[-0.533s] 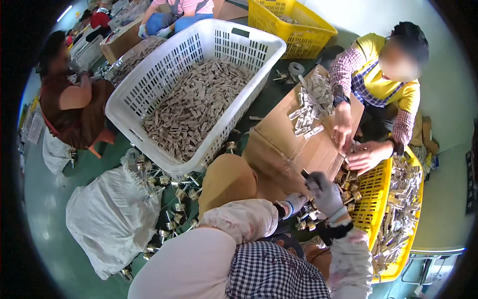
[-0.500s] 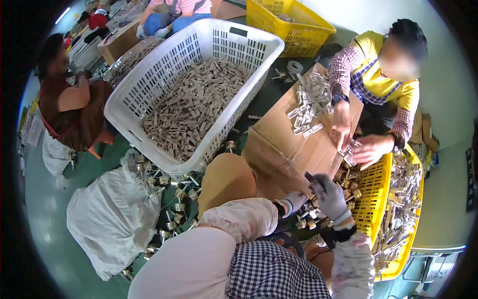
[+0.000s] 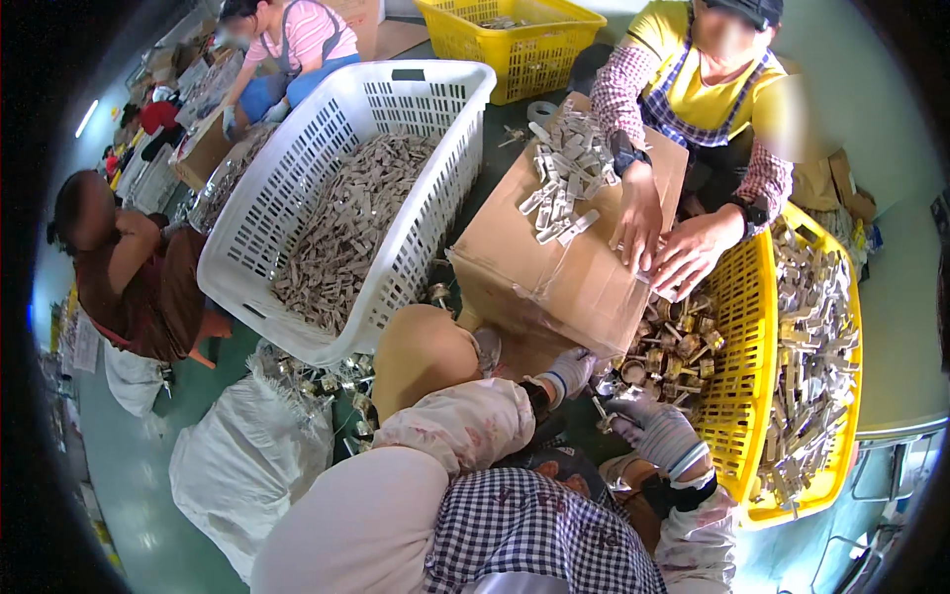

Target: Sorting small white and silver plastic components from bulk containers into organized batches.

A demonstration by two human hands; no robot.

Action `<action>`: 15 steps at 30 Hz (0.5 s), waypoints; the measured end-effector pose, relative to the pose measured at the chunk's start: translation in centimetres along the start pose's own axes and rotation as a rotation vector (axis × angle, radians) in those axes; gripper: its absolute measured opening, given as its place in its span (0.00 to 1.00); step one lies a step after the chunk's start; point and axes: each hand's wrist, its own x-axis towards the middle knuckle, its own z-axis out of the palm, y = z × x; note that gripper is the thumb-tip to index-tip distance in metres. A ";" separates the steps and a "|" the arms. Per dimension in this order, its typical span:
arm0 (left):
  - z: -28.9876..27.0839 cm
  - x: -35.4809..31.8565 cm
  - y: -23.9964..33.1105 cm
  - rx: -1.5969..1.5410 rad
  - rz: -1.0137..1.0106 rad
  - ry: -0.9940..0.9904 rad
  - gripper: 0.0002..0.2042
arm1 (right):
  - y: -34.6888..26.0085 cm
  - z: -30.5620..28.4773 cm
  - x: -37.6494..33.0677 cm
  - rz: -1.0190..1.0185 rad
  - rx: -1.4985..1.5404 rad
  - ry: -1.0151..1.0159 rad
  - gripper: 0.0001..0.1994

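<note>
Green floor (image 3: 139, 495) lies at eight o'clock. Your half-curled right hand (image 3: 657, 434) has a metal fitting (image 3: 604, 420) at its fingertips, ten o'clock; your left hand (image 3: 569, 374) bends beside the carton (image 3: 524, 267). I can't tell either's grip.

No readable words, labels, brands, numbers or signs on any surface in view.

Right grip (image 3: 655, 432) seemingly half-curled

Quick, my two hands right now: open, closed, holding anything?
Left hand: at the box's near lower edge; grip can't be told.
Right hand: partly curled by a metal part; can't tell if its grip is closed on it.
</note>
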 end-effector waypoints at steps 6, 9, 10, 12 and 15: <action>-0.2 -0.3 0.6 -0.015 -0.055 -0.056 0.11 | 0.8 0.7 -1.8 0.092 -0.173 -0.021 0.15; -1.4 -1.5 2.6 0.218 -0.146 -0.190 0.11 | 3.0 1.9 -2.2 -0.004 -0.219 0.094 0.14; -1.5 -1.2 2.1 0.237 -0.155 -0.216 0.11 | 2.7 1.6 -2.2 0.019 -0.241 0.062 0.14; -1.6 -0.7 1.3 -0.200 -0.178 -0.076 0.11 | 1.1 0.5 -1.7 0.110 -0.278 -0.053 0.15; -1.0 -1.3 2.0 -0.358 -0.178 -0.084 0.12 | 0.9 -0.1 -1.4 0.187 -0.259 -0.187 0.15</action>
